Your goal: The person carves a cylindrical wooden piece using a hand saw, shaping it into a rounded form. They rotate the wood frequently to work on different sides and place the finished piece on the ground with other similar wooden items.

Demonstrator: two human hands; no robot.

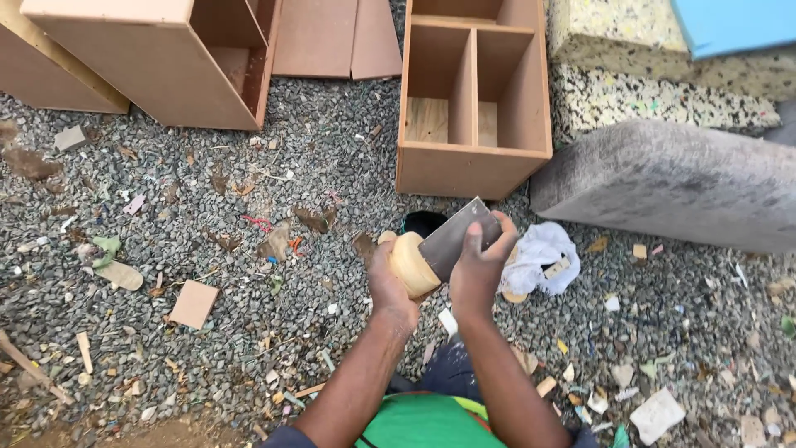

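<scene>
Round pale tub held up over the gravel, left hand wrapped around it, right hand pinching a flat metal scraper against its rim. Risky: that blade could slip toward the gripping fingers, I'd say.

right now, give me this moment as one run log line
left hand: holds round tan container | right hand: holds flat metal scraper against it | ground: gravel | ahead: wooden cabinet
</scene>
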